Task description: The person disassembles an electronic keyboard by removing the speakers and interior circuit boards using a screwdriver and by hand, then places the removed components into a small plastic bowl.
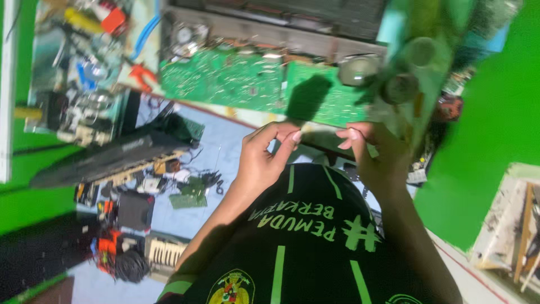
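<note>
Both hands pinch near each other, the left hand [264, 160] seemingly empty, the right hand [374, 155] gripping a blurred green circuit board [419, 73] raised for inspection.

1. The left hand [260, 160] and right hand [376, 155] were raised side by side in the middle, fingertips near but apart.
2. A circuit board [247, 81] lay beyond them, inside an opened chassis [270, 31].
3. A second board with round parts [413, 73] stood right of it, above the right hand.
4. A long casing [107, 160] lay to the left, with small parts [188, 188] scattered nearer.
</note>
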